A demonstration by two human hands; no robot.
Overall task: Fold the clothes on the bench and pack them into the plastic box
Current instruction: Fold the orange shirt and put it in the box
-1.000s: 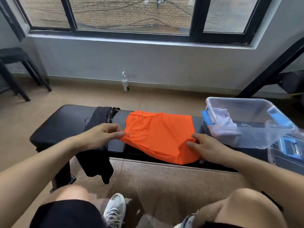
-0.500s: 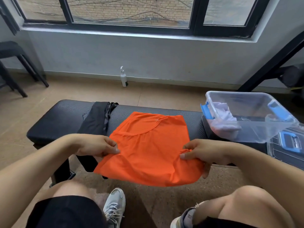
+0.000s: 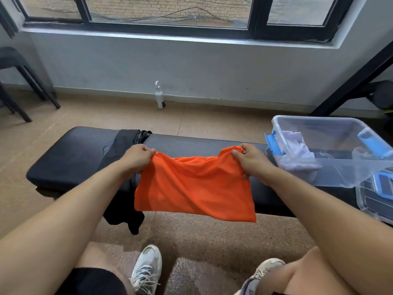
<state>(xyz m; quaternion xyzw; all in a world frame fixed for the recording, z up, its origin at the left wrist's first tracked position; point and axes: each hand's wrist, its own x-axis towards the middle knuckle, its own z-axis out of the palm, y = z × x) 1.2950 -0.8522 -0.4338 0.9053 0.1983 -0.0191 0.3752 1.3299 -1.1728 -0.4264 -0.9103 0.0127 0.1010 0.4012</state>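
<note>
Since the earlier frame both hands had risen from the near edge of the orange garment (image 3: 194, 188) to its far corners, lifting it so it hung in soft folds over the front of the black textured bench (image 3: 70, 150). It was thin, smooth cloth, roughly rectangular. With arms stretched forward, the left hand (image 3: 136, 157) pinched the left corner and the right hand (image 3: 249, 159) gripped the bunched right corner. A black garment (image 3: 121, 150) draped limply off the bench beside it. On the right, the clear plastic box (image 3: 340, 167) with blue latches held crumpled white cloth (image 3: 297, 152).
</note>
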